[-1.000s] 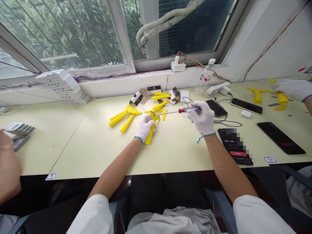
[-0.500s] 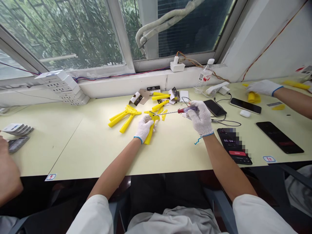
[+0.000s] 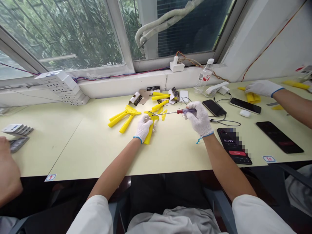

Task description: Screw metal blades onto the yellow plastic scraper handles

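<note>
My left hand (image 3: 143, 126), in a white knit glove, is closed around a yellow plastic tool (image 3: 148, 136) with a tube-like handle pointing toward me. The tool's head has a thin dark edge; its exact kind is unclear. In my gloved right hand (image 3: 200, 118) is a screwdriver (image 3: 183, 111) with a red and clear purplish handle. Its shaft lies nearly level, and the tip meets the tool's head beside my left fingers. Whether a screw sits there is too small to see. To the left lies a yellow plastic piece with several prongs (image 3: 128, 117). Small yellow pieces (image 3: 164, 115) lie just behind the shaft.
Card packaging (image 3: 136, 98) and more yellow handles (image 3: 161, 96) lie at the back. Phones (image 3: 234, 146), cables and a plastic bottle (image 3: 206, 76) occupy the right side. A co-worker's gloved hand (image 3: 263, 88) works at far right; another person's arm (image 3: 8, 172) shows at left. White boxes (image 3: 64, 86) stand by the window.
My right hand has turned slightly on the screwdriver handle and shifted a little left. My left hand keeps its hold. The co-worker's hand at right has moved slightly left.
</note>
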A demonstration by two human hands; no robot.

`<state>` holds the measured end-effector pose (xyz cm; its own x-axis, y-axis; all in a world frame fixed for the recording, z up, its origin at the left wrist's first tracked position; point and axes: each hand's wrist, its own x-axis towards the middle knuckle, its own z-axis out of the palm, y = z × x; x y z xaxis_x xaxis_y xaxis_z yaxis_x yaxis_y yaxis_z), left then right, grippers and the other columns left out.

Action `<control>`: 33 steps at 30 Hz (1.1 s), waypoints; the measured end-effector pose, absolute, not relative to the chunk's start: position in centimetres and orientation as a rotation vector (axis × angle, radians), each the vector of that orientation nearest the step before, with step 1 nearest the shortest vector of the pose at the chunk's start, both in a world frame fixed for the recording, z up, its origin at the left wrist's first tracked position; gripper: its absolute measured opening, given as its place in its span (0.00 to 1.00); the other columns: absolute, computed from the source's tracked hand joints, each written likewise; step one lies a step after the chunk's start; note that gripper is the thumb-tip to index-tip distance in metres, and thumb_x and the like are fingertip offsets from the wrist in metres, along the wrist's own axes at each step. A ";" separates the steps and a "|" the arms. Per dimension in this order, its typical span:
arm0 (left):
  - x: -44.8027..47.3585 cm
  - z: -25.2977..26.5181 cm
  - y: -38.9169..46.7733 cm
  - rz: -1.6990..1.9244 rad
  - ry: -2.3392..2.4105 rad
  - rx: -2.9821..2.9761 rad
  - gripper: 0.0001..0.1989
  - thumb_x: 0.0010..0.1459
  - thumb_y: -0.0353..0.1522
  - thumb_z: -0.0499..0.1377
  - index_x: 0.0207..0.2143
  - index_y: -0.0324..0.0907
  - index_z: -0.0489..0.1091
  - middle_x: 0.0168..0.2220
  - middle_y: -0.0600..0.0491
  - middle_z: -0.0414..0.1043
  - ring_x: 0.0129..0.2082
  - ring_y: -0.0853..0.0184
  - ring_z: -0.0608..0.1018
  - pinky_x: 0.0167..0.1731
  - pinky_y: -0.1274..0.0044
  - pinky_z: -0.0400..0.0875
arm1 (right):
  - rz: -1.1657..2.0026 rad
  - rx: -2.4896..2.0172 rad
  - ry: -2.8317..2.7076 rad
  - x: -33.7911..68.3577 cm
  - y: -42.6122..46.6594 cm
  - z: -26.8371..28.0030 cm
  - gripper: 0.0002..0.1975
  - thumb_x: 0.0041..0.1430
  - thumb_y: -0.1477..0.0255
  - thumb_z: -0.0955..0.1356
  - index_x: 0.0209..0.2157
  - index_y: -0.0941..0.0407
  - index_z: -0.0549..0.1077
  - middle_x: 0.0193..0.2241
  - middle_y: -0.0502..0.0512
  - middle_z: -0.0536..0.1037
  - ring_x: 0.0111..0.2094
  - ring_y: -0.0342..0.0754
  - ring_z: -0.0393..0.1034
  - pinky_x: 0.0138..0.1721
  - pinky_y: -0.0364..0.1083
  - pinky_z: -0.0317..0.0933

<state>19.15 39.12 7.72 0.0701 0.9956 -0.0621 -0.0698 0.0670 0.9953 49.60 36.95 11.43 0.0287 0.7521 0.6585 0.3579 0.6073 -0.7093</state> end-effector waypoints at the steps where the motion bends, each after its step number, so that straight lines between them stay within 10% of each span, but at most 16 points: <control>1: 19.2 7.8 39.1 1.144 1.136 1.140 0.22 0.57 0.31 0.65 0.55 0.42 0.70 0.49 0.45 0.82 0.30 0.65 0.84 0.25 0.73 0.81 | 0.410 -0.951 -1.564 49.5 37.0 11.5 0.11 0.63 0.74 0.69 0.48 0.53 0.72 0.45 0.55 0.79 0.33 0.45 0.80 0.38 0.47 0.77; 12: 19.2 7.8 39.0 1.158 1.140 1.173 0.21 0.57 0.30 0.64 0.54 0.42 0.70 0.48 0.45 0.82 0.30 0.64 0.84 0.24 0.73 0.81 | 0.294 -1.176 -1.508 49.8 36.8 11.5 0.11 0.71 0.61 0.71 0.43 0.55 0.77 0.27 0.48 0.77 0.24 0.43 0.71 0.27 0.42 0.64; 23: 19.1 7.8 39.1 1.164 1.140 1.165 0.21 0.56 0.30 0.63 0.52 0.42 0.69 0.47 0.46 0.82 0.29 0.64 0.84 0.23 0.72 0.80 | 0.361 -1.014 -1.584 49.9 37.5 11.0 0.13 0.58 0.78 0.70 0.45 0.54 0.74 0.42 0.54 0.79 0.40 0.49 0.80 0.44 0.48 0.75; 33: 19.1 8.1 38.9 1.161 1.158 1.159 0.20 0.57 0.30 0.62 0.53 0.42 0.69 0.48 0.46 0.81 0.30 0.65 0.84 0.24 0.73 0.80 | 0.278 -1.185 -1.560 49.8 37.0 11.6 0.13 0.67 0.61 0.74 0.46 0.55 0.80 0.36 0.53 0.83 0.32 0.46 0.78 0.37 0.45 0.70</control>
